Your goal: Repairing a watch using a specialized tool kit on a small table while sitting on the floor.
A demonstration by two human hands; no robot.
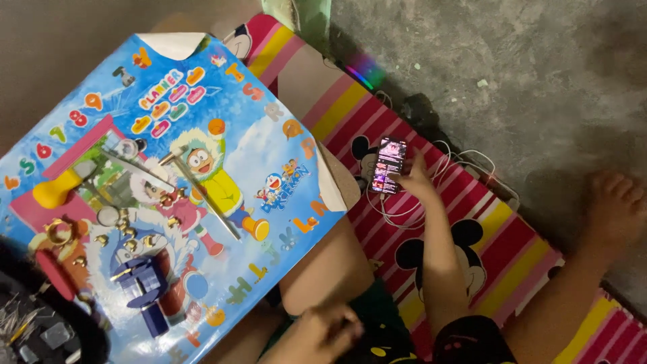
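My right hand (414,176) reaches forward onto a smartphone (389,165) with a lit screen that lies on a striped mat (512,229). Its fingers grip the phone's near edge. White cables (458,165) trail from the phone across the mat. My left hand (330,330) is low by my thigh, blurred, with its fingers curled; I cannot see whether it holds anything. To the left stands a small table (269,141) with a bright cartoon top.
On the table lie a yellow-handled hammer (54,189), a thin metal rod (209,202), a small blue vise (141,283), gold rings (57,232) and several small gold pieces. A dark tray of bits (34,330) sits at the lower left. Bare concrete floor (526,67) lies beyond the mat, with my foot (613,202) on it.
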